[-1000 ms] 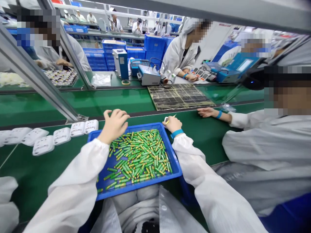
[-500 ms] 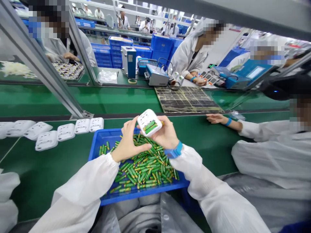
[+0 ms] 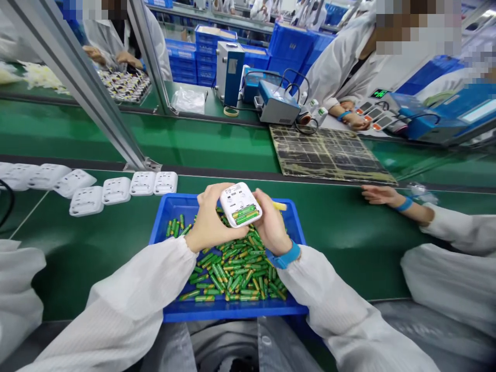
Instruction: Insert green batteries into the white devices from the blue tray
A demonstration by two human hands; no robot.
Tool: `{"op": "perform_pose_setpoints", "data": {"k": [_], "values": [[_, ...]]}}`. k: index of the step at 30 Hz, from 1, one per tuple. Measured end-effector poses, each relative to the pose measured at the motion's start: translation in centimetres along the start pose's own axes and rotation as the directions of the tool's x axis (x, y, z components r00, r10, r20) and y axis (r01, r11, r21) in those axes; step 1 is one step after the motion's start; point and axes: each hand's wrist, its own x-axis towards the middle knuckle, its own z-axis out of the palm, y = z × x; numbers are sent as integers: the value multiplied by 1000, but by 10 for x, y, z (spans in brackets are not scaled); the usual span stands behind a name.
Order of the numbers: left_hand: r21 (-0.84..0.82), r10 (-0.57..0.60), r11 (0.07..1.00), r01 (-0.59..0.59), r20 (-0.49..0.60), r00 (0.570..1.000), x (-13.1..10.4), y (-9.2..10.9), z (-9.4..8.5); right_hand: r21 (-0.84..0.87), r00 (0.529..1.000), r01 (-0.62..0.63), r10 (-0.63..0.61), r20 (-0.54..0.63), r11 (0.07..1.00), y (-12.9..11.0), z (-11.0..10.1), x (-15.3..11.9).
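One white, rounded-square plastic device (image 3: 234,198) is being gripped between the left hand (image 3: 213,219) and the right hand (image 3: 272,225), above one blue rectangular plastic tray (image 3: 236,313). Two green-and-gold cylindrical batteries (image 3: 246,214) are being held in it. One slim yellow stick (image 3: 279,206) is being gripped right-handed. Uncountably many loose batteries (image 3: 236,268) are being contained below; at least seven similar white devices (image 3: 116,191) are being supported leftward.

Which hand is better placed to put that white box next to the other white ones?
Probably the left hand: it holds the white box by its left side, and the other white boxes lie on that side. The right hand, at the opposite edge, is farther away.
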Motion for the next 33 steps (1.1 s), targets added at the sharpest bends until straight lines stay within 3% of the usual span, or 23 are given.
{"op": "perform_pose_setpoints", "data": {"k": [2, 5, 10, 20, 26, 29, 32, 33], "values": [[149, 54, 987, -57, 26, 998, 1, -1, -2, -81, 972, 199, -207, -109, 977, -3, -6, 2], [301, 83, 947, -112, 105, 991, 2, -1, -3, -141, 904, 408, -421, -76, 902, -13, -11, 3], [372, 59, 920, -123, 178, 982, 3, -2, -1, -169, 923, 372, -344, 172, 913, -16, -11, -5], [377, 55, 914, -149, 247, 967, 3, -1, 0, -253, 915, 393, -349, 201, 884, -8, -11, -17], [401, 22, 906, -136, 277, 961, 3, 2, -1, -300, 874, 472, -395, 283, 829, -4, -11, -20], [446, 46, 877, -178, 290, 956, 2, -1, 2, -426, 776, 629, -494, 391, 650, -1, -14, -23], [490, 106, 834, -252, 306, 946, 0, -4, 6, -525, 607, 785, -572, 552, 327, -4, -15, -25], [500, 119, 823, -270, 313, 942, -1, -5, 7, -565, 575, 794, -580, 577, 224, -6, -16, -24]]}}
